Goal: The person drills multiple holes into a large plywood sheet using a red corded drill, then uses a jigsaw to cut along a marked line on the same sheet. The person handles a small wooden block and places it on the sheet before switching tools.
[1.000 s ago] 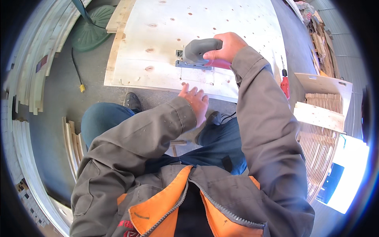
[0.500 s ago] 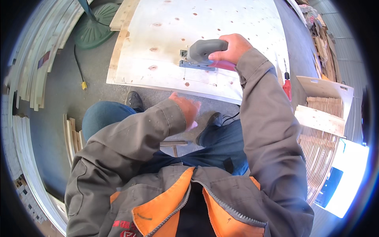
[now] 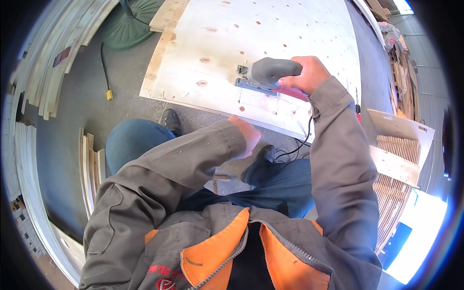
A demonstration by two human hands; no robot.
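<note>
My right hand [image 3: 311, 76] is closed around the grey handle of a jigsaw [image 3: 268, 72]. Its metal base plate rests on a large pale plywood sheet [image 3: 222, 43] dotted with brown knots, a short way in from the near edge. A dark cord [image 3: 309, 130] hangs below my right sleeve. Close to the sheet's near edge is my left hand [image 3: 247, 137], its back toward me. Its fingers are mostly hidden, and whether they touch the edge I cannot tell.
Long boards [image 3: 53, 72] are stacked at the left, near a green round base [image 3: 130, 29] and a yellow plug [image 3: 109, 94] on the floor. At the right stands a wooden crate [image 3: 396, 164] of thin slats. My shoes are below the sheet's edge.
The whole view has shifted, so the sheet and jigsaw appear further right. On the sheet the jigsaw stays at about the same spot. My left hand has moved slightly right along the edge.
</note>
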